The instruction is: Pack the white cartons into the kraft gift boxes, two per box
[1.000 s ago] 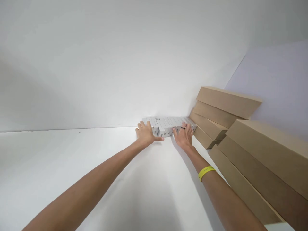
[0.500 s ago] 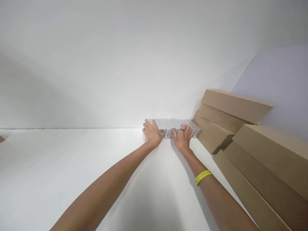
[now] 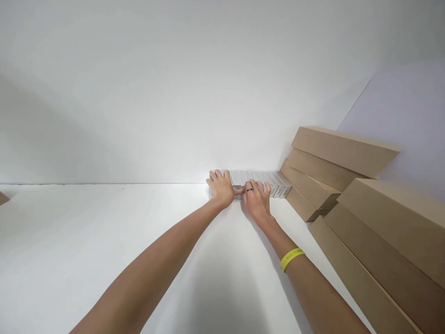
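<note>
A row of several small white boxes [image 3: 274, 182] stands on edge along the back wall of a white surface [image 3: 104, 241]. My left hand [image 3: 222, 189] lies flat over the row's left end, fingers spread on the box tops. Beside it, my right hand [image 3: 256, 196] presses on the boxes near the middle of the row; it wears a dark ring, and a yellow wristband [image 3: 291, 257] is on that wrist. The two hands nearly touch. The boxes under both hands are mostly hidden.
Long brown cardboard boxes [image 3: 344, 150] are stacked leaning at the right, against a pale wall; a nearer stack [image 3: 389, 232] runs toward the front right. A brown corner [image 3: 3, 198] shows at the far left edge.
The uneven boxes at the row's left end have been pushed back into line against the wall. My right hand has slid left toward my left hand, uncovering the right end of the row.
</note>
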Demonstrator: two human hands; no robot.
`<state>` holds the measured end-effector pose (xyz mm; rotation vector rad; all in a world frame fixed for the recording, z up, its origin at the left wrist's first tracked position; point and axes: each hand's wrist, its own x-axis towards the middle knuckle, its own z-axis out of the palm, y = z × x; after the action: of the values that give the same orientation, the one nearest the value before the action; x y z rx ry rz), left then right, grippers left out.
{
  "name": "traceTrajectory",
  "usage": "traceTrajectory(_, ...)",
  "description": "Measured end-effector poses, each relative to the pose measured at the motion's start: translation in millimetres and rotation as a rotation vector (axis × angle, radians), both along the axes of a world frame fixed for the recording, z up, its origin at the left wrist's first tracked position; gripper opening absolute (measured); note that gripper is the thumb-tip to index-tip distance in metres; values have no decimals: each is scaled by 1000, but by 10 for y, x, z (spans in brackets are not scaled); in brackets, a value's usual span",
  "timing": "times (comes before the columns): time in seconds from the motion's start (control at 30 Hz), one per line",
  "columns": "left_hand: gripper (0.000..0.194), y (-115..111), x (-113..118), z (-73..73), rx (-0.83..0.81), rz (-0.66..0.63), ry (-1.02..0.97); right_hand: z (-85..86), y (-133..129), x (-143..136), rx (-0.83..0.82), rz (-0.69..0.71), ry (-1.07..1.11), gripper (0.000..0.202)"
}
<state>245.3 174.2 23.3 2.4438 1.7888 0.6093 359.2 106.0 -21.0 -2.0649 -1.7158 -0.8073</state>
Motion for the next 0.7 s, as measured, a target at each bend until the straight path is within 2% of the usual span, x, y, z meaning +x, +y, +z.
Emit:
traceTrajectory(0.27, 71, 65, -28, -69, 14, -78, 72, -41, -18, 17, -29, -6, -61, 44)
traceTrajectory(0.5, 65, 59, -38, -42, 18, -78, 56, -69, -11, -30, -25, -32, -63, 47)
traceTrajectory(0.7, 61, 126, -144, -38, 46, -124, 20, -25, -1, -77, -53, 40, -73, 46)
